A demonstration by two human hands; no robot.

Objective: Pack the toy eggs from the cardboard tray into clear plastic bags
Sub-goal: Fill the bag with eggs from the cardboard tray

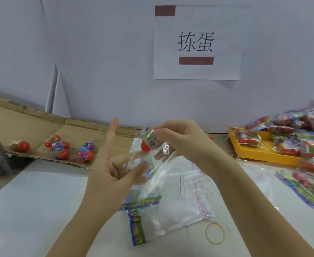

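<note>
The left hand (111,164) holds the clear plastic bag (160,164) raised above the table (23,210), in the centre of the view. The thumb and the curled fingers pinch the film at the bag mouth; the index finger is straight and points up, clear of the film. This grip appears intended to keep the mouth spread and facing the right hand.

The right hand (180,140) pinches one toy egg (148,142) between thumb and fingertips, red end down. The egg is at the bag mouth. Whether it has passed the edge of the film cannot be told.

The cardboard tray (69,130) lies flat at far left, within reach of the left hand. Six loose eggs (85,156) remain on it, so packing is judged to be incomplete.

A stack of empty bags (180,210) with coloured header cards (135,227) lies near, directly below the hands, for quick pick-up. A yellow rubber band (215,233) lies just beside the stack on the right.

Filled bags (310,136) are piled at far right, partly on a yellow tray (263,157), well apart from the unpacked stock. A printed sign (197,43) is fixed to the far wall.
</note>
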